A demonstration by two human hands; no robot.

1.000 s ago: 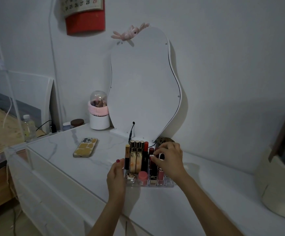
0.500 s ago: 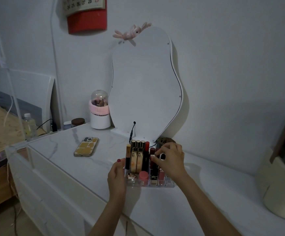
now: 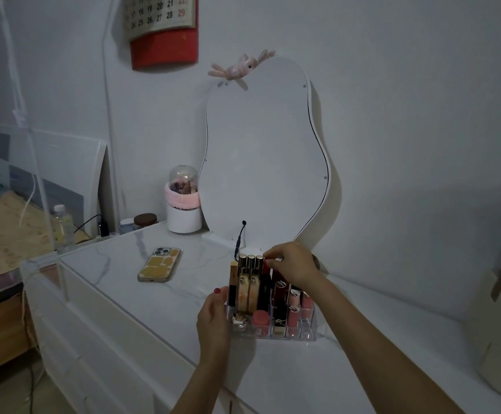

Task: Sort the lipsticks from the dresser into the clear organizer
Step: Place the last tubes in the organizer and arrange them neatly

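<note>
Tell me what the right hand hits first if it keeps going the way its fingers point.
The right hand points left across the back row of the clear organizer. First in line are probably the gold-capped tubes, just past its fingertips. Depth is unclear; it might pass behind them.

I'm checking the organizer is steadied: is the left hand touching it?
Touching. The head view shows the left hand pressed flat against the clear organizer's left wall, with no gap.
</note>
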